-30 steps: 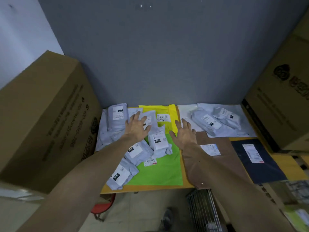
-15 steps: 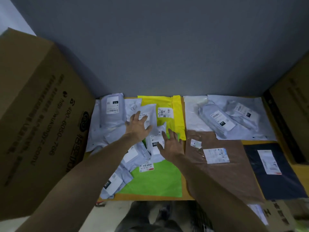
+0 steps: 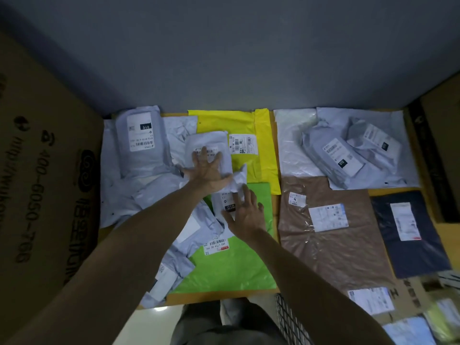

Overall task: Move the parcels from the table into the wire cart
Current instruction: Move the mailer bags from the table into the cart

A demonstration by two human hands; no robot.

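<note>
- The counter [image 3: 273, 150] is covered nearly edge to edge with parcels, so I judge the task barely begun (nothing visible has left it yet).
- Only a strip of the wire cart [image 3: 288, 317] shows, on the person's side of the right fingers and beside the right forearm. Whether it holds anything cannot be told.
- The big flat pieces lie untouched:
  - the brown parcel [image 3: 331, 245] is just right of the right fingers;
  - the green parcel [image 3: 231, 267] lies under them and nearer the person;
  - the yellow parcel [image 3: 224, 123] is beyond both sets of fingers;
  - the navy parcel [image 3: 410, 235] is well off to the right.
- The white mailer [image 3: 291, 145], beyond and right of the right fingers, carries two grey parcels [image 3: 333, 155], also untouched.
- The tall grey parcel [image 3: 140, 145] lies left of the left fingers.
- The small grey parcel [image 3: 211, 143] lies directly under the left hand [image 3: 207, 171]. Its fingers [image 3: 204, 155] are spread straight and press flat on the parcel, not curled round it.
- The labelled grey pouch [image 3: 225, 200] lies under the right hand [image 3: 245, 212]. Its fingers [image 3: 245, 192] are straight and rest on the pouch without pinching.
- Neither piece is lifted, so all the grasping, carrying and dropping into the cart is left to do.
</note>
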